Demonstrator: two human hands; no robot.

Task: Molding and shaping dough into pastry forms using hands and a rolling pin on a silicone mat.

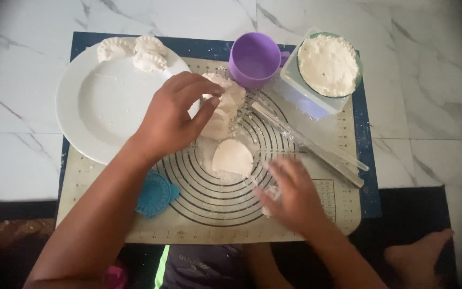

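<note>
the baking mat [209, 225], beige with dark rings and a blue border, lies on a marble floor and serves as the landmark. over its upper left corner sits a white plate [89, 115] with three crimped dumplings [148, 53] at the far rim. at the mat's upper right stands a pale box carrying a bowl of flour [328, 64], and just left of it a purple cup [253, 58]. a clear rolling pin [308, 143] runs diagonally across the mat's right half. a blue dumpling press [155, 194] lies at the lower left of the rings.

the dough lump [221, 109] rests above the ring centre, white, floury and uneven. it looks soft and light, likely a bit tacky, so pinching at its edge would tear off a piece more easily than lifting it whole. the left hand [172, 115] has curled fingers, thumb and fingertips pinching the lump's top. a flat dough round [232, 158] lies at the ring centre, thin and floppy, best lifted by sliding under its rim. the right hand [295, 195] is blurred at the lower right of the rings; its fingers seem loosely curled near a small dough scrap, but i cannot tell whether they grip it.
</note>
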